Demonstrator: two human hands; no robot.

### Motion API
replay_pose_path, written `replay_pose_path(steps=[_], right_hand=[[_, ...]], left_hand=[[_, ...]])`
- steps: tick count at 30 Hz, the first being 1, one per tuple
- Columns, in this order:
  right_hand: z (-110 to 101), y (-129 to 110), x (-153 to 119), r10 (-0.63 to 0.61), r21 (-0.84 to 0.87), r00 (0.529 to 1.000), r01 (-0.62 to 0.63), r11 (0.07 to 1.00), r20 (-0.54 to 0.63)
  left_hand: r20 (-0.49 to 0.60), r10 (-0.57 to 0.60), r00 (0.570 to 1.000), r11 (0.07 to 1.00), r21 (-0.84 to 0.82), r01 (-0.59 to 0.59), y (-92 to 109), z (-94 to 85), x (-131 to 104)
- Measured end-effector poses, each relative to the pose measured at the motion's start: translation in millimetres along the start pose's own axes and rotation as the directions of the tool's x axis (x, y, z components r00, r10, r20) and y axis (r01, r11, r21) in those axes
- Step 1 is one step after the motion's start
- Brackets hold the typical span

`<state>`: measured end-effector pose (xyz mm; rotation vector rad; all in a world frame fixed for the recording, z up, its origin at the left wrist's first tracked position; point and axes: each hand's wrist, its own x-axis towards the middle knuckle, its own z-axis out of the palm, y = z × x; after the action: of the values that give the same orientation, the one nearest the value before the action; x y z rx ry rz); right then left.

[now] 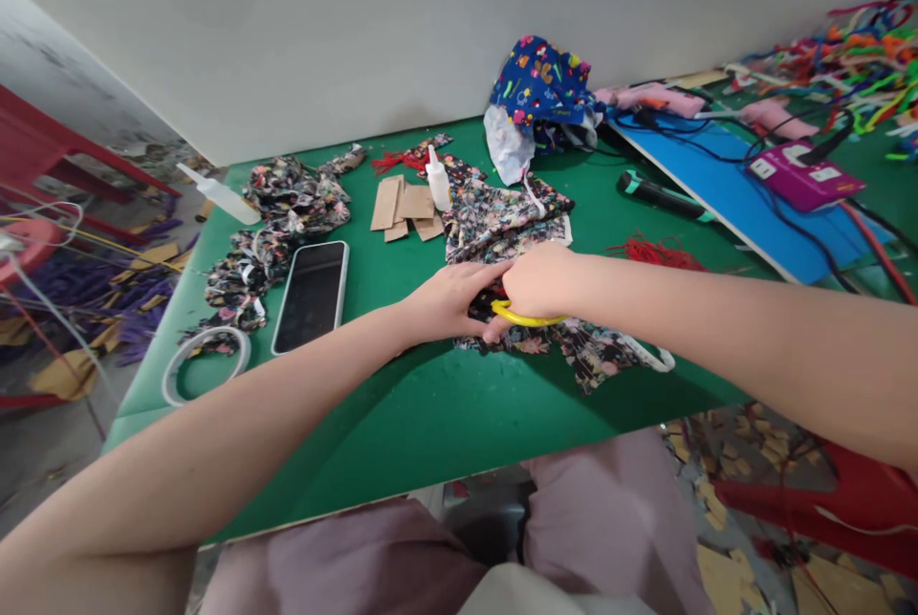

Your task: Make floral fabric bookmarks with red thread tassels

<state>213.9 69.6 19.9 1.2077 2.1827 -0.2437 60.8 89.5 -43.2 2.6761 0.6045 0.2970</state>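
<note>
A dark floral fabric [494, 218] lies bunched on the green tabletop, with a white edge strip along parts of it. My left hand [451, 301] is on its near part, fingers and thumb closed around a fold. Crossing over from the right, my right hand [536, 282] is closed on a tool with a yellow loop handle [527, 316], which looks like small scissors. The blades are hidden under my hands and the cloth. Both hands meet over the fabric. A flap of the same fabric [595, 352] spreads out to the right, below my right wrist.
Left of my hands are a phone [311, 297], a tape roll [207, 366], more floral fabric [294, 204] and cardboard pieces [402, 204]. White nozzle bottles [439, 180] stand or lie nearby. Rightward are red threads [660, 252], a black tube-shaped tool [664, 196], a blue board [717, 185] and cables.
</note>
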Motion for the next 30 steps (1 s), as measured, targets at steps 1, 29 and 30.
replay_pose_path(steps=[1,29,30], right_hand=[[0,-1,1,-0.004,0.002,1.000,0.004,1.000,-0.005],[7,0,-2,0.050,0.226,0.998,-0.044,0.973,-0.023],[7,0,-2,0.054,0.229,0.998,-0.047,0.972,-0.023]], left_hand=[[0.004,-0.006,1.000,1.000,0.004,0.006,0,-0.4,0],[-0.127,-0.507,0.852,0.835,0.171,0.522,54,-1.4,-118],[-0.115,-0.502,0.857,0.834,0.197,0.515,54,-3.7,-119]])
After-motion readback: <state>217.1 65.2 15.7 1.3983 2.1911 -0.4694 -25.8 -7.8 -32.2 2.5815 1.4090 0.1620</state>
